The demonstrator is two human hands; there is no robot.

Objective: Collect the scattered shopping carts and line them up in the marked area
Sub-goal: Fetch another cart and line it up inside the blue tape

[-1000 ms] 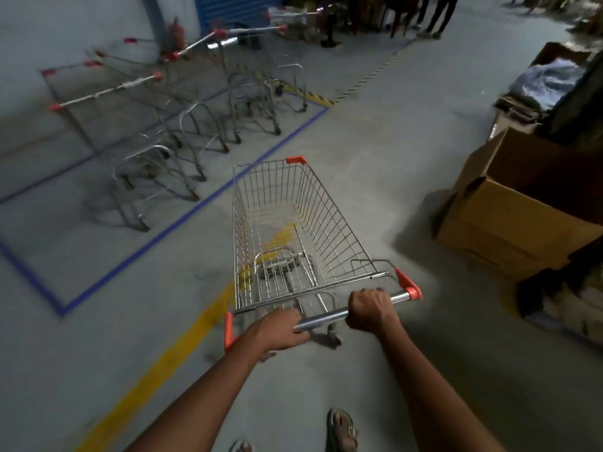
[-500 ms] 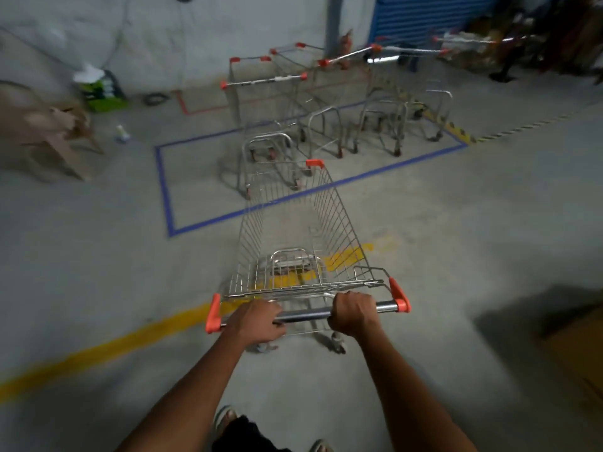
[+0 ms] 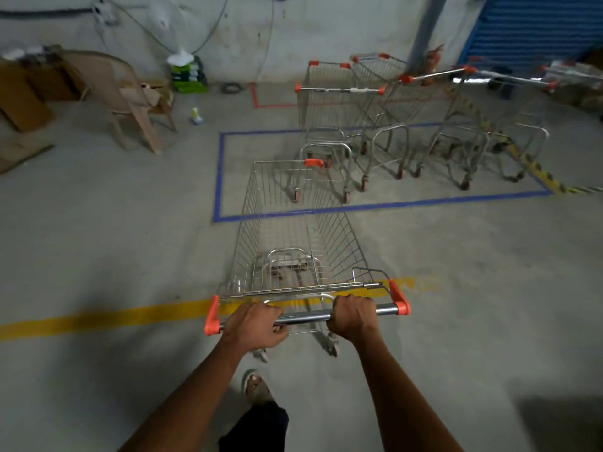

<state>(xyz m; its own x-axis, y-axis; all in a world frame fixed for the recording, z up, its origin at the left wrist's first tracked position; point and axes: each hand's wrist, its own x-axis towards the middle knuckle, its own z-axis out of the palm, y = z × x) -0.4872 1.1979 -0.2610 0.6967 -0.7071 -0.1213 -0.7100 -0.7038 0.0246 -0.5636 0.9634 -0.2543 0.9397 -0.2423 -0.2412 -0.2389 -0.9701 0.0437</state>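
Two hands push one cart toward the blue box.

The left hand (image 3: pixel 254 327) and right hand (image 3: pixel 353 316) curl tight around the cart (image 3: pixel 295 236) handle. Its front pokes just over the near edge of the blue box (image 3: pixel 219 177). Pushed crooked, it could bang the parked carts (image 3: pixel 388 125) inside.

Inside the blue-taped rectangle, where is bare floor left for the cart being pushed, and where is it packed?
Free: the strip between the blue tape on the left edge and the nearest parked cart. Crowded: from that cart rightward, parked carts fill the area. Both hands grip the pushed cart.
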